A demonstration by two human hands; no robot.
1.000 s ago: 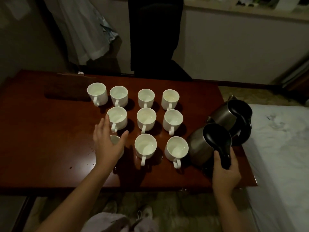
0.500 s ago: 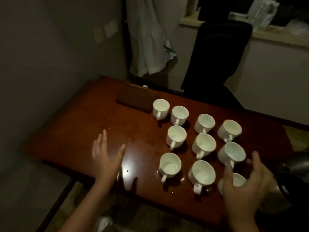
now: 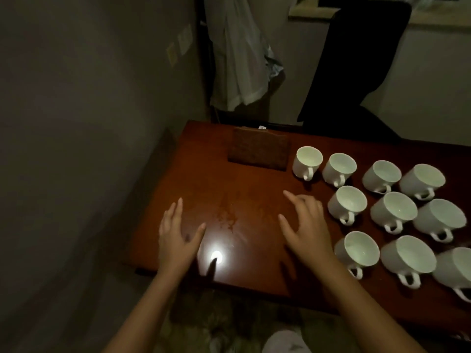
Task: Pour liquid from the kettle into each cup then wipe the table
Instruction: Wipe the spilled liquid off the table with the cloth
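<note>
Both the left hand (image 3: 175, 238) and right hand (image 3: 307, 225) are being held open and empty above the wet reddish-brown wooden table (image 3: 244, 194); white ceramic cups (image 3: 348, 203) at right look filled, so wiping is judged outstanding, with the kettle out of view.

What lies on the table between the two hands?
In the head view, bare tabletop with small spilled droplets lies between the left hand and right hand.

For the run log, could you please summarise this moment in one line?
left hand: open | right hand: open | cups: upright | table: wet
</note>
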